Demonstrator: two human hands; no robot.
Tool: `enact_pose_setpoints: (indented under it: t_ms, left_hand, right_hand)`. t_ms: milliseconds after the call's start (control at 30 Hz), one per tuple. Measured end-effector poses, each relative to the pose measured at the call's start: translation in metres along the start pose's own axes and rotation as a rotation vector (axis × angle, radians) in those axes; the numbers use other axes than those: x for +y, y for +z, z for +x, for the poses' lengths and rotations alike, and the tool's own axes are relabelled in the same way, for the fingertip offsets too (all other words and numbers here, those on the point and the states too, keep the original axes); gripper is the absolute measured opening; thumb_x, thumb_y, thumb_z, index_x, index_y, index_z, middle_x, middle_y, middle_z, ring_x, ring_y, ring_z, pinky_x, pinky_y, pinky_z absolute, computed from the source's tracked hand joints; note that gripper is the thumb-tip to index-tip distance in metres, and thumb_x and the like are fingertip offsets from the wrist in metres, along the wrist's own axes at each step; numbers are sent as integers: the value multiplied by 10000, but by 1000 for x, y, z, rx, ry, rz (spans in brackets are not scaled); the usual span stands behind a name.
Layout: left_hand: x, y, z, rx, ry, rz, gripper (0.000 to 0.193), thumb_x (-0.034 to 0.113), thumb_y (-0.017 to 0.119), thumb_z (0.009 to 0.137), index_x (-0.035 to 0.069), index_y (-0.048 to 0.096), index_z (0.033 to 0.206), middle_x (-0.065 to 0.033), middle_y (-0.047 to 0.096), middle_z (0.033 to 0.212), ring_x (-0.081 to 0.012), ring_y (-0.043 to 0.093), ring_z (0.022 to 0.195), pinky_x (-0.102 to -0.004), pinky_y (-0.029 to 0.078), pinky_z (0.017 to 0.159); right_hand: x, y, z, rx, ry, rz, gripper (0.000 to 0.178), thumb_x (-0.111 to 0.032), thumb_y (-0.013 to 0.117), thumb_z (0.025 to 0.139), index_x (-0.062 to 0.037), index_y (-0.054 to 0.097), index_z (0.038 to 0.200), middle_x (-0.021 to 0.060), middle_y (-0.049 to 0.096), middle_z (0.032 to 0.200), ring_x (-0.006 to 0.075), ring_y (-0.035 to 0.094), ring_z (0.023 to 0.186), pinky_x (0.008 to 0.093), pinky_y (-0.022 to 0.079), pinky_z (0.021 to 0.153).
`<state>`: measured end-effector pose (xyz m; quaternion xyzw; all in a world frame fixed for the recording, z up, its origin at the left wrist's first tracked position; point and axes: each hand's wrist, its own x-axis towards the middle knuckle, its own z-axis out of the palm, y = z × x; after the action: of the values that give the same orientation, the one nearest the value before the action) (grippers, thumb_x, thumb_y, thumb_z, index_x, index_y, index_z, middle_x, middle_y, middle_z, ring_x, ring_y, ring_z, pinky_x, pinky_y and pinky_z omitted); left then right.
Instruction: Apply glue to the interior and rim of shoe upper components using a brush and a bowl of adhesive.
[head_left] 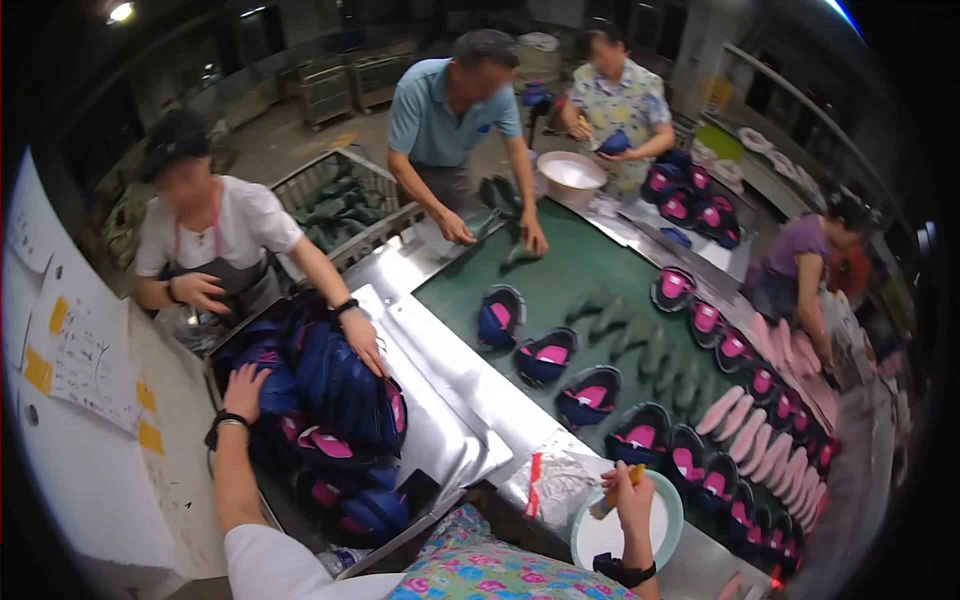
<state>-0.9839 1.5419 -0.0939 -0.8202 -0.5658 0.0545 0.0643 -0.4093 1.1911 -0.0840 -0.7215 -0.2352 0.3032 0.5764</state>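
Observation:
My left hand [243, 392] reaches to a metal bin heaped with blue shoe uppers with pink insides [345, 395]. Its fingers are spread and rest on or just over the blue upper [262, 362] at the left of the heap; contact is hard to tell. My right hand [630, 500] is closed round a brush [603, 508] with a yellowish handle, held over a pale green bowl [583, 545] of white liquid. Beside the bowl lies a crumpled clear plastic bag [565, 487] with a red edge.
A green conveyor belt [460, 290] carries blue-and-pink shoes [590, 395], dark green shoe-shaped pieces [650, 355] and pink insoles [765, 455]. Across the bin, a co-worker's hand [362, 340] touches the heap. Another person [450, 120] handles green pieces at the belt's far end. Papers hang on the left panel [90, 350].

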Motion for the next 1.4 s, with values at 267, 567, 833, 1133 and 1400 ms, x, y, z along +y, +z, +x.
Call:
enact_pose_setpoints:
  t_ms: [267, 567, 833, 1133, 1400]
  left_hand:
    - [-67, -54, -12, 638, -330, -172, 594, -72, 416, 756, 119, 436, 1318, -200, 598, 1091, -364, 557, 1037, -408, 447, 847]
    - [31, -161, 8, 807, -150, -449, 338, 237, 488, 938, 77, 510, 1234, -220, 615, 1069, -386, 588, 993, -390, 463, 792]
    - [188, 17, 92, -231, 244, -814, 347, 217, 535, 848, 14, 573, 1128, -209, 632, 1018, -339, 594, 1001, -388, 450, 864]
    - [244, 61, 63, 173, 83, -564, 204, 173, 495, 910, 89, 571, 1080, -206, 621, 961, -382, 570, 888, -452, 472, 732]
    - [231, -41, 74, 141, 95, -1033, 189, 155, 476, 931, 39, 535, 1067, -271, 579, 812, -400, 593, 813, -405, 447, 662]
  right_hand:
    - [5, -4, -20, 47, -13, 16, 308, -222, 561, 911, 40, 636, 769, 69, 626, 655, 105, 574, 569, 238, 460, 541]
    - [-5, 13, -15, -1, -102, -137, 321, -289, 535, 929, 1, 607, 813, 42, 640, 686, 78, 555, 581, 233, 434, 534]
    - [2, 38, -18, -87, -10, -213, 265, -232, 533, 927, 13, 627, 892, 53, 632, 663, 92, 522, 545, 242, 418, 525]
    - [15, 66, -3, -189, -6, -384, 182, -189, 583, 884, -20, 648, 902, 80, 648, 722, 157, 567, 600, 279, 449, 571]
    - [-32, 189, 34, -665, -868, -641, 483, -46, 656, 654, -133, 567, 1121, 20, 530, 1227, 252, 503, 1111, 334, 544, 677]
